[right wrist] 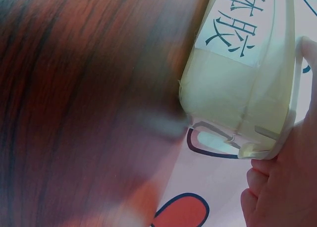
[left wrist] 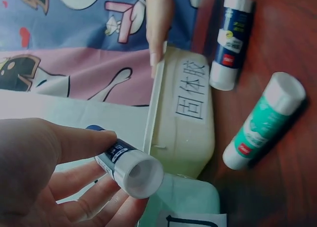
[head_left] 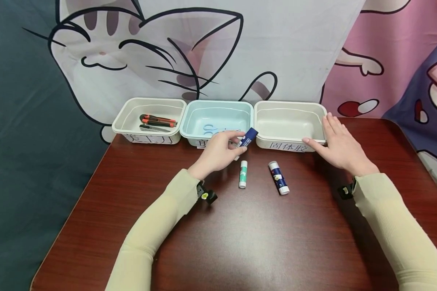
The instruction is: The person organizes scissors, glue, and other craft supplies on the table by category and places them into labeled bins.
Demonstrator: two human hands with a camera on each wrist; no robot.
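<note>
My left hand (head_left: 220, 151) pinches a dark blue glue stick (head_left: 248, 137) with a white end between thumb and fingers. It is held up near the front of the blue bin, close to the right-hand cream bin (head_left: 282, 144). In the left wrist view the white end of this glue stick (left wrist: 141, 175) faces the camera. My right hand (head_left: 344, 147) rests on the right rim of that cream bin, fingers straight, thumb over the front corner. Below on the table lie a green-and-white glue stick (head_left: 243, 174) and a navy-and-white glue stick (head_left: 278, 178).
The light blue bin (head_left: 218, 106) in the middle holds blue-handled scissors (head_left: 209, 128). In the left cream bin (head_left: 124, 117) lie several utility knives (head_left: 158, 120). All three bins carry paper labels and stand in a row at the table's (head_left: 240, 238) back edge, before a printed cloth.
</note>
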